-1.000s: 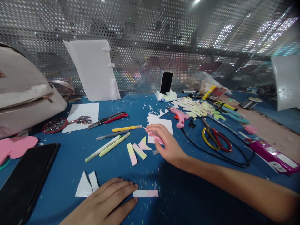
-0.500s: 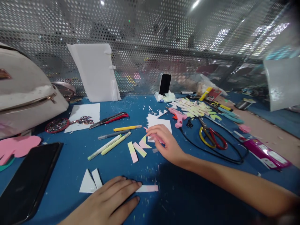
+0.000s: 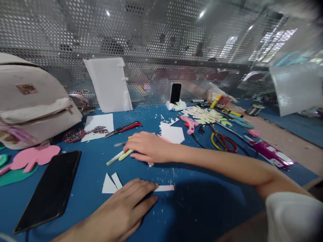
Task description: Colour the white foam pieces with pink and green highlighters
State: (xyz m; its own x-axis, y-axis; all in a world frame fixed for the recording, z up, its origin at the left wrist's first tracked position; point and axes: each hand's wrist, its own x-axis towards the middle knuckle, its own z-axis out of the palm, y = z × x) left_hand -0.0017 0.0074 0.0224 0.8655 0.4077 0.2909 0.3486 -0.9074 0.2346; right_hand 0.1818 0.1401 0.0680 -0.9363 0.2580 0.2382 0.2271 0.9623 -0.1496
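My left hand point(image 3: 126, 205) lies flat on the blue table point(image 3: 202, 201), fingers together, its tips pressing one end of a pale pink-white strip point(image 3: 165, 188). Two white paper triangles point(image 3: 109, 185) lie just left of it. My right hand point(image 3: 151, 148) reaches left across the table, palm down. Its fingers and thumb curl around the end of a yellow-green highlighter point(image 3: 124, 155), which lies beside a second pale pen point(image 3: 113, 159). The hand hides the coloured strips under it. A pink strip point(image 3: 164, 138) lies behind it on white paper point(image 3: 173, 132).
A black phone point(image 3: 50, 188) and pink foam shape point(image 3: 32, 156) lie at left, below a beige bag point(image 3: 32, 101). A box cutter point(image 3: 123, 128), pink glue gun point(image 3: 189, 122) with its cord, scissors point(image 3: 224, 141) and purple pouch point(image 3: 272, 154) lie further back. A perforated metal wall point(image 3: 161, 50) closes the back.
My right hand has let go of the pink strip and moved left onto the pens, covering the coloured strips. My left hand has stayed on the pale strip. The view has tilted.
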